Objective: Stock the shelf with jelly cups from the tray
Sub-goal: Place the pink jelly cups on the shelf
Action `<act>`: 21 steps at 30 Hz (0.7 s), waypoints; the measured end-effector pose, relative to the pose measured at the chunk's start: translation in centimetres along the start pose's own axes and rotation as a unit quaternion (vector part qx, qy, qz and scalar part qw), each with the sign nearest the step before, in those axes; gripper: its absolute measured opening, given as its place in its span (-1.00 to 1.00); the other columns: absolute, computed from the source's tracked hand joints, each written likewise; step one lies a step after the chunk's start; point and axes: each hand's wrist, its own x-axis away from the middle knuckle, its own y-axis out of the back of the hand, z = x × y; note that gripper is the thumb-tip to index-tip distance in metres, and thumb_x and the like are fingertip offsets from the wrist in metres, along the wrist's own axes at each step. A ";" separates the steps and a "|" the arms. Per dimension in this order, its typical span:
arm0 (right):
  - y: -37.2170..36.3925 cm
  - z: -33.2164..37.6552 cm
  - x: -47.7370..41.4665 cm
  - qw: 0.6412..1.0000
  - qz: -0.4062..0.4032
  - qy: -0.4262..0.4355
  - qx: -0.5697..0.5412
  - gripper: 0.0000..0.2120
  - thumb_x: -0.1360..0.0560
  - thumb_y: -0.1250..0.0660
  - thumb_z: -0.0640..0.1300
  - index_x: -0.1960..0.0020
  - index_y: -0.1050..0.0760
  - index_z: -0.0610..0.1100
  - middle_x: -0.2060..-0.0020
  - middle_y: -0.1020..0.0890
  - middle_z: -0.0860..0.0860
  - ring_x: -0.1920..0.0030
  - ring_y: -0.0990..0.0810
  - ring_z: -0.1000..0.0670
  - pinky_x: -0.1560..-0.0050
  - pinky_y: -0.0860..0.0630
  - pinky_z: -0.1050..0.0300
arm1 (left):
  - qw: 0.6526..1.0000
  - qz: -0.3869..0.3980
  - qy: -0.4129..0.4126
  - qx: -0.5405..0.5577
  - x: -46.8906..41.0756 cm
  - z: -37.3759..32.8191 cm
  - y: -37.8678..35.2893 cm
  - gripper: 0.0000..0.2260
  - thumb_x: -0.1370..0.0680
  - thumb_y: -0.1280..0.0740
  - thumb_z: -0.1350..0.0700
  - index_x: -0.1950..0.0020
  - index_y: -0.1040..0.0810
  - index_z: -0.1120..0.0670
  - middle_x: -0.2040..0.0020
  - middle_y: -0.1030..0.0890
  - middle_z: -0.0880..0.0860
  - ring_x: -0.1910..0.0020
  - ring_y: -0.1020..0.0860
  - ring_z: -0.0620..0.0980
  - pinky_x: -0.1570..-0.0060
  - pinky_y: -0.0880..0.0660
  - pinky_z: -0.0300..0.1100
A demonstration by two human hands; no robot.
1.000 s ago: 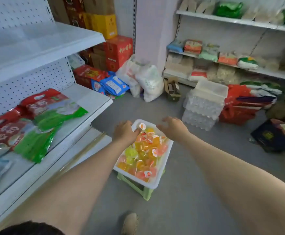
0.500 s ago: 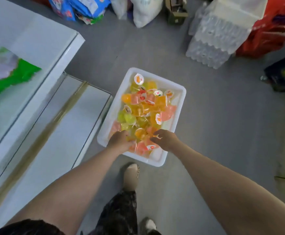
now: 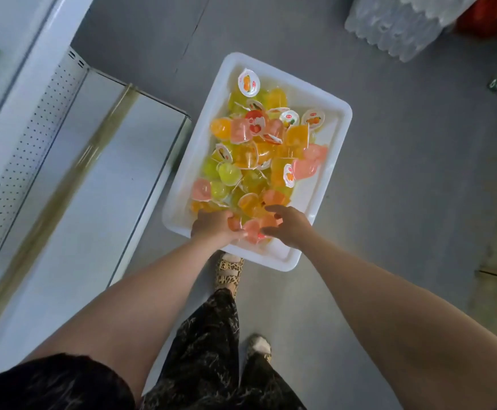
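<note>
While the white tray (image 3: 312,190) sits beside the bottom shelf (image 3: 93,202), left hand (image 3: 213,227) and right hand (image 3: 290,229) both curl around jelly cups (image 3: 254,227) at its near end.

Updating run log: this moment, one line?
left hand: grips jelly cups | right hand: touches cups, grip unclear | white tray: cups remain

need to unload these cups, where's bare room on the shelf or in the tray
The bottom shelf left of the tray is bare, from perforated back panel to front edge. In the tray, a bare strip runs along the right wall. The jelly cups crowd its middle and near end, where the left hand and right hand grip some.
</note>
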 end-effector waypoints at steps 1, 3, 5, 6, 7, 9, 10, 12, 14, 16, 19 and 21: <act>0.0 -0.1 -0.2 1.000 0.000 0.001 0.002 -0.37 -0.41 -0.51 0.05 -0.43 -0.41 0.03 -0.22 -0.52 -0.10 -0.14 -0.52 -0.07 -0.16 -0.40 0.15 | 1.000 -0.003 0.003 -0.004 -0.1 0.0 0.0 -0.39 -0.28 -0.38 -0.43 -0.26 -0.52 -0.20 -0.21 -0.56 0.01 -0.28 -0.45 0.09 -0.16 -0.52 0.01; 0.1 -0.2 -0.6 1.000 0.002 0.004 0.005 -0.35 -0.39 -0.54 0.04 -0.43 -0.42 0.03 -0.21 -0.49 -0.10 -0.05 -0.49 -0.01 -0.11 -0.39 0.19 | 1.000 -0.003 0.014 -0.010 -0.5 0.1 -0.3 -0.34 -0.26 -0.38 -0.44 -0.28 -0.51 -0.18 -0.24 -0.55 0.03 -0.28 -0.45 0.09 -0.17 -0.51 0.00; 0.1 -0.3 -1.0 1.000 0.005 0.007 0.011 -0.32 -0.37 -0.55 0.04 -0.44 -0.42 0.03 -0.21 -0.47 -0.10 -0.03 -0.46 0.01 -0.10 -0.40 0.20 | 1.000 -0.005 0.020 -0.016 -0.7 0.1 -0.5 -0.32 -0.25 -0.37 -0.45 -0.29 -0.51 -0.18 -0.25 -0.54 0.03 -0.28 -0.45 0.09 -0.16 -0.51 -0.01; 0.0 -0.3 -1.2 1.000 0.006 0.007 0.015 -0.30 -0.35 -0.56 0.04 -0.44 -0.41 0.04 -0.21 -0.46 -0.10 -0.05 -0.48 -0.01 -0.11 -0.41 0.18 | 1.000 -0.006 0.024 -0.019 -0.8 0.2 -0.5 -0.31 -0.25 -0.37 -0.46 -0.30 -0.50 -0.18 -0.26 -0.53 0.04 -0.27 -0.46 0.09 -0.16 -0.51 -0.02; 0.0 -0.3 -1.4 1.000 0.006 0.006 0.018 -0.29 -0.34 -0.57 0.04 -0.44 -0.41 0.05 -0.21 -0.46 -0.10 -0.09 -0.50 -0.04 -0.13 -0.41 0.17 | 0.999 -0.008 0.025 -0.021 -0.8 0.2 -0.6 -0.31 -0.25 -0.37 -0.46 -0.30 -0.50 -0.18 -0.26 -0.52 0.04 -0.27 -0.46 0.08 -0.15 -0.51 -0.02; -0.2 -0.4 -1.6 1.000 0.004 0.005 0.024 -0.27 -0.33 -0.57 0.04 -0.45 -0.40 0.04 -0.22 -0.45 -0.11 -0.17 -0.50 -0.10 -0.17 -0.42 0.13 | 0.999 -0.017 0.025 -0.021 -0.9 0.1 -0.7 -0.32 -0.26 -0.38 -0.44 -0.29 -0.51 -0.16 -0.26 -0.52 0.04 -0.28 -0.45 0.09 -0.16 -0.51 -0.03; -0.3 -0.4 -1.7 1.000 0.002 0.005 0.024 -0.26 -0.33 -0.58 0.04 -0.45 -0.40 0.03 -0.22 -0.45 -0.12 -0.19 -0.50 -0.12 -0.17 -0.43 0.12 | 0.999 -0.021 0.025 -0.021 -0.9 0.1 -0.7 -0.35 -0.28 -0.39 -0.42 -0.30 -0.52 -0.15 -0.26 -0.53 0.04 -0.29 -0.45 0.09 -0.16 -0.51 -0.03; -0.5 -0.5 -1.8 1.000 -0.006 0.006 0.022 -0.30 -0.32 -0.58 0.02 -0.41 -0.43 0.01 -0.21 -0.45 -0.12 -0.17 -0.51 -0.13 -0.09 -0.45 0.14 | 0.999 -0.030 0.025 -0.030 -0.8 0.0 -0.8 -0.40 -0.34 -0.38 -0.37 -0.29 -0.54 -0.12 -0.22 -0.56 0.02 -0.28 -0.44 0.09 -0.15 -0.51 -0.04; -0.6 -0.4 -1.7 1.000 -0.020 0.009 0.020 -0.34 -0.31 -0.59 0.01 -0.35 -0.45 0.00 -0.18 -0.45 -0.12 -0.10 -0.51 -0.11 0.02 -0.43 0.15 | 0.998 -0.031 0.020 -0.054 -0.7 -0.2 -0.9 -0.45 -0.38 -0.35 -0.37 -0.25 -0.57 -0.09 -0.16 -0.59 0.00 -0.23 -0.46 0.09 -0.09 -0.52 -0.05; -0.7 -0.5 -1.3 0.999 -0.040 0.009 0.020 -0.34 -0.29 -0.61 0.03 -0.31 -0.45 -0.03 -0.19 -0.43 -0.11 -0.07 -0.50 -0.10 0.02 -0.47 0.12 | 0.997 -0.029 0.013 -0.069 -0.5 -0.4 -1.1 -0.46 -0.39 -0.34 -0.37 -0.21 -0.59 -0.06 -0.10 -0.60 0.01 -0.19 -0.48 0.10 -0.06 -0.53 -0.06; -0.5 -0.7 -0.3 0.997 -0.070 0.008 0.010 -0.32 -0.29 -0.60 0.06 -0.31 -0.42 -0.08 -0.20 -0.43 -0.08 -0.02 -0.46 -0.05 0.02 -0.42 0.13 | 0.999 -0.028 0.004 -0.045 -0.4 -0.5 -1.1 -0.48 -0.40 -0.38 -0.33 -0.20 -0.58 -0.02 -0.11 -0.60 0.02 -0.15 -0.52 0.08 -0.02 -0.53 -0.10; -0.1 -1.1 0.5 0.997 -0.080 -0.003 -0.021 -0.32 -0.31 -0.59 0.07 -0.31 -0.39 -0.11 -0.19 -0.47 -0.05 -0.04 -0.46 -0.03 0.02 -0.38 0.15 | 0.999 -0.032 -0.003 0.020 0.2 -0.6 -0.9 -0.52 -0.42 -0.45 -0.23 -0.23 -0.56 0.00 -0.15 -0.60 0.00 -0.14 -0.54 0.06 0.00 -0.51 -0.15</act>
